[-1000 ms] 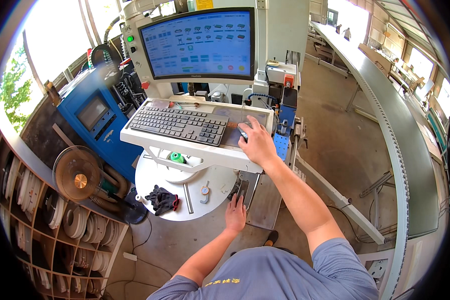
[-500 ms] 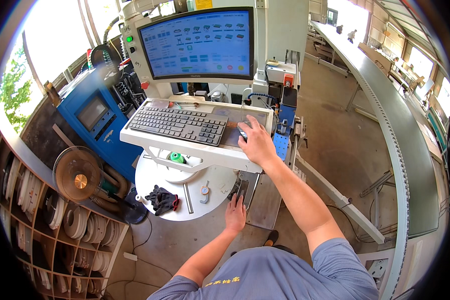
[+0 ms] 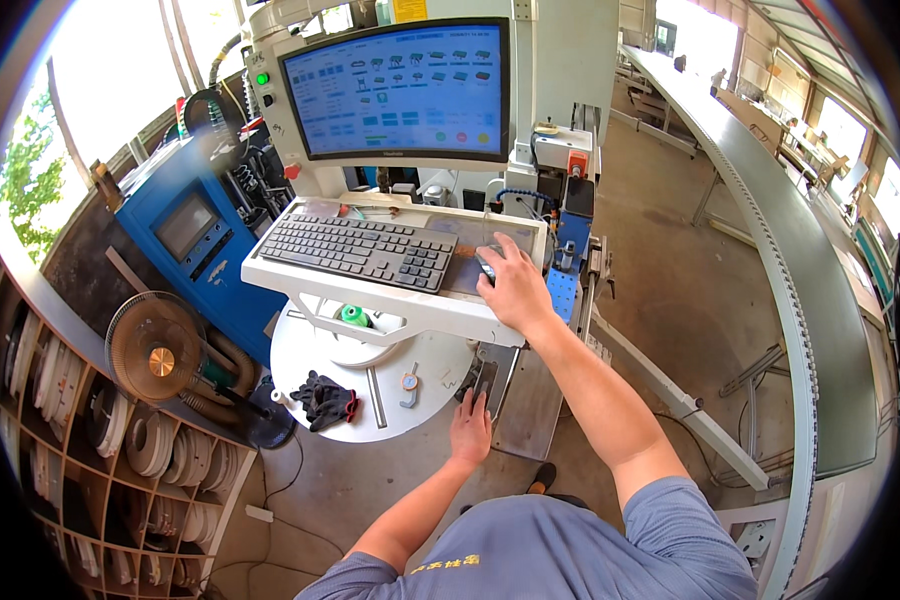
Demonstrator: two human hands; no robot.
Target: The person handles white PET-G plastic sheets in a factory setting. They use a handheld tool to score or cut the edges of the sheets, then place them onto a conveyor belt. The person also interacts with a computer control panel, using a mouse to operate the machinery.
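Overhead, from the head camera, the right hand lies palm down on a dark computer mouse at the right end of the white keyboard tray, fingers spread loosely over it rather than clenched. At 9 o'clock from that hand sits the dark keyboard, just beside it, and above, at 12 o'clock, a large monitor shows a blue screen of small icons. The left hand hangs lower, at 6 o'clock from the tray, fingers flat and together, its tips touching the edge of the round white worktop. On that disc lie a pair of black gloves near the 7 o'clock rim and a small gauge-like part toward its middle; a green knob shows under the tray.

At 8 o'clock, a wooden shelf rack holds pale rolled coils in its open compartments. A round fan stands beside it, with a blue control cabinet behind.

To the right, from 1 to 4 o'clock, a long grey conveyor rail curves away, with bare concrete floor between it and the machine. Daylight and green leaves show at 10 o'clock.
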